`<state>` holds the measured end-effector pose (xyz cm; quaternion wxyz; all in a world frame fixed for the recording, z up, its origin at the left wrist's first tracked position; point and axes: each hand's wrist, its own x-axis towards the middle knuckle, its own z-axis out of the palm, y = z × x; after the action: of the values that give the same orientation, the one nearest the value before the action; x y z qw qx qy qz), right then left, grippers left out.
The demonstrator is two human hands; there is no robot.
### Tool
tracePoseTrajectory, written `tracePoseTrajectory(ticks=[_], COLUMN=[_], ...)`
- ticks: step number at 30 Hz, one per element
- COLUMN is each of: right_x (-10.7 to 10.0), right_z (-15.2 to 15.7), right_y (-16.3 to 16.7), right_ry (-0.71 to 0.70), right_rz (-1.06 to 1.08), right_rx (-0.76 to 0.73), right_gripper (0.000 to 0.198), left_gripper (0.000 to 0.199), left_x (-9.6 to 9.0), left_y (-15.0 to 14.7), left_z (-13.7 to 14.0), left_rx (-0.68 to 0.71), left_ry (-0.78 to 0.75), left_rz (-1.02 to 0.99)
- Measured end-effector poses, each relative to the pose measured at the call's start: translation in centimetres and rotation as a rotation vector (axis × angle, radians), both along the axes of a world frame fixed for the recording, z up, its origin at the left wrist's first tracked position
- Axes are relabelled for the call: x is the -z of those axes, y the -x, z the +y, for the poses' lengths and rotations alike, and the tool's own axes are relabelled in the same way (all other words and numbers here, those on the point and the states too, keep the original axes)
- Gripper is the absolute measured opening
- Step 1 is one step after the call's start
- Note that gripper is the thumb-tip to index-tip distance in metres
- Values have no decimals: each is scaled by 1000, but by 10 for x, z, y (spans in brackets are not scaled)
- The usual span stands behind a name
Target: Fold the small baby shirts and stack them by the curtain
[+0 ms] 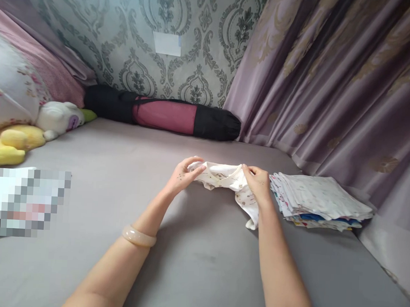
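Note:
A small white baby shirt (221, 175) with a scattered brown print is held up above the grey sheet. My left hand (186, 174) pinches it at the left shoulder, thumb and fingers closed on the cloth. At the other shoulder, my right hand (256, 180) grips it the same way. The neckline stretches between both hands, and one sleeve hangs down beside my right wrist. Part of the shirt is hidden behind my fingers. A pale bangle (139, 236) circles my left forearm.
A stack of folded clothes (323, 196) lies to the right, near the purple curtain (298, 85). At the back, a long black and red bag (166, 115) rests against the wall. Plush toys (59, 118) and a partly blurred white item (7, 191) are on the left.

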<state>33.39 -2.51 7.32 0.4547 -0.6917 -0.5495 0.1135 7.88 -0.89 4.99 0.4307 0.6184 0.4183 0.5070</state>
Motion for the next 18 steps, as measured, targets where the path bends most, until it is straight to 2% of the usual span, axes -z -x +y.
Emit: tracePoseTrajectory(ticks=[5, 9, 18], right_x=[-17, -38, -72], right_z=[-11, -26, -62], right_y=[4, 18, 45], right_ry=[-123, -203, -260], right_rz=[55, 103, 173], right_rx=[-119, -181, -315], right_gripper=[46, 47, 40], left_gripper=[33, 29, 22], left_x=[-22, -47, -100], left_y=[15, 34, 73], left_z=[-7, -19, -59], left_rx=[-57, -116, -212], left_ry=[-104, -229, -358], left_rz=[70, 127, 160])
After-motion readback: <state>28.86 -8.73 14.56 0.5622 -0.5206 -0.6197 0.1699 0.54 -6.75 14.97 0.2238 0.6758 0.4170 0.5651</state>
